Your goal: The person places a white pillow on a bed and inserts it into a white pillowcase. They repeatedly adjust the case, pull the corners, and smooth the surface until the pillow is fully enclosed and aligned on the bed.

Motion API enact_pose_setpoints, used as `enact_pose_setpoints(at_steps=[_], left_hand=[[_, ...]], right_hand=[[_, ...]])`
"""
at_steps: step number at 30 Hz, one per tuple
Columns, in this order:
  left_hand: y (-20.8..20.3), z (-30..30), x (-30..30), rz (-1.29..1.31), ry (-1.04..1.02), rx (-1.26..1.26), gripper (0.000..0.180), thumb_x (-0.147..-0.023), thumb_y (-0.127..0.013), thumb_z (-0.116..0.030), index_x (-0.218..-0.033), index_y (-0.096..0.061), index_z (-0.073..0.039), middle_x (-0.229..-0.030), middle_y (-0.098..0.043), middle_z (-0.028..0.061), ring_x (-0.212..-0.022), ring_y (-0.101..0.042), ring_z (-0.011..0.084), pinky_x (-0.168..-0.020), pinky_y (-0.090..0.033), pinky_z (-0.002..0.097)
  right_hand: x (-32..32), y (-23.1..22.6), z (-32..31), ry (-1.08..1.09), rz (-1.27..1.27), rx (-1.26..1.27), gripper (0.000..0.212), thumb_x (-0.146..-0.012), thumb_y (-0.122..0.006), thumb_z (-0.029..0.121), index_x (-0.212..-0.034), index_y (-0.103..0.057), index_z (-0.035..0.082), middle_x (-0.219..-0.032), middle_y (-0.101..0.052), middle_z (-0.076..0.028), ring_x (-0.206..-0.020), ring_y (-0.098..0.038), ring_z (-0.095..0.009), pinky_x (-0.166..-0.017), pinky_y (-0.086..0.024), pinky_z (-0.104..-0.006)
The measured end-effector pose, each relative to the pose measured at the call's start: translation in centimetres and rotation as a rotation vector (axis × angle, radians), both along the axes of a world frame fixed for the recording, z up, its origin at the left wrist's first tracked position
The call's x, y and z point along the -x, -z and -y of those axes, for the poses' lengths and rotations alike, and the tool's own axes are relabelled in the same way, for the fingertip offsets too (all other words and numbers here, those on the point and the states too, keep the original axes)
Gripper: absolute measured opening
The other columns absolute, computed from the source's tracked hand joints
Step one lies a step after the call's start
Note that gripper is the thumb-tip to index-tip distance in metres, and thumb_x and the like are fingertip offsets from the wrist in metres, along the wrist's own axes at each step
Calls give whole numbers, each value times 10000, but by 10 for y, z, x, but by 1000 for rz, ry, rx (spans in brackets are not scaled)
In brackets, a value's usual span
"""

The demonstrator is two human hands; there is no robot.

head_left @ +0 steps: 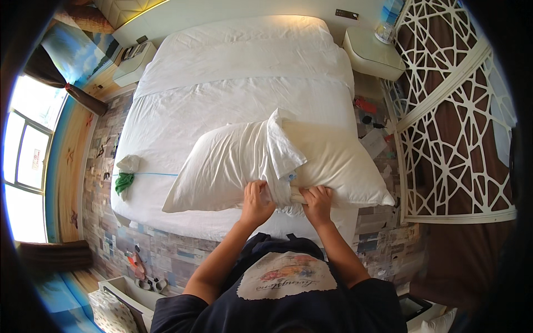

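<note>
Gripping: left hand (259, 203) pinched pillowcase (222, 166), right hand (317, 205) clasped near edge of pillow (341, 161) | hands were apart | pillow lay just beyond, long axis left-right, bare end nearer right hand

L hand (259, 204) grips pillowcase (222, 166), R hand (317, 204) grips approx. ½-covered pillow (338, 158).

Person wearing a dark navy T-shirt (222, 312) with short sleeves (380, 298).
The sleeves are plain and loose; the forearms (223, 251), the left hand (257, 202) and the right hand (317, 203) are bare. The shirt's front carries a pale print (288, 286) with ragged, wavy edge, showing a blurred motif (294, 268) in red, yellow and blue, beside one line of dark cursive lettering (284, 287).
</note>
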State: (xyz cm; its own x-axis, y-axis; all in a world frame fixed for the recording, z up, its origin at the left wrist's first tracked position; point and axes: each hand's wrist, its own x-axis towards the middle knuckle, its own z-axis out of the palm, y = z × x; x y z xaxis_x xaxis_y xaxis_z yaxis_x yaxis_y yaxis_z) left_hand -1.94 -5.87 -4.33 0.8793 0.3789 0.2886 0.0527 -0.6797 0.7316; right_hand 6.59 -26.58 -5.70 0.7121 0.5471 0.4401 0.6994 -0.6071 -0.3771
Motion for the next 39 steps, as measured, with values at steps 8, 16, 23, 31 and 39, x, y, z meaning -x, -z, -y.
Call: enact_pose_setpoints(at_steps=[8,16,23,31,39], left_hand=[[-31,25,-67,-472,-52,-472,355,-798,-749,-377,-932,-673,-57,-944,-697,116,-942,-656,326,-864,-478,429],[-32,106,-94,20,458,-32,162,-758,-665,-118,-800,-545,-18,-899,-619,179,-954,-602,406,-880,-480,467],[-49,96,-87,-83,465,6,258,-832,-695,-201,-735,-534,-24,-805,-592,144,-899,-599,373,-881,-432,453],[-29,31,-58,-93,-218,-415,309,-837,-769,-263,-1037,-656,-57,-1120,-640,97,-1137,-554,322,-941,-416,464],[30,28,-68,-198,-30,-30,126,-784,-763,-179,-816,-697,-76,-919,-696,126,-914,-647,349,-823,-491,479]], right_hand=[[5,5,5,26,53,35,345,-673,-754,73,-1008,-729,152,-831,-548,1,-876,-559,-220,-803,-384,-404],[8,16,25,-36,-461,-283,302,-778,-740,56,-1069,-664,77,-986,-629,-69,-1007,-606,-257,-838,-454,-450],[20,9,19,158,-832,-751,339,-890,-705,82,-1198,-573,27,-1066,-648,-93,-990,-628,-211,-806,-501,-380],[-20,-25,55,405,-204,-87,269,-711,-808,105,-736,-550,35,-744,-612,-127,-745,-608,-373,-718,-440,-494],[-31,-45,14,260,-82,-119,545,-724,-723,49,-1250,-581,29,-1173,-599,-187,-1136,-542,-392,-975,-377,-514]])
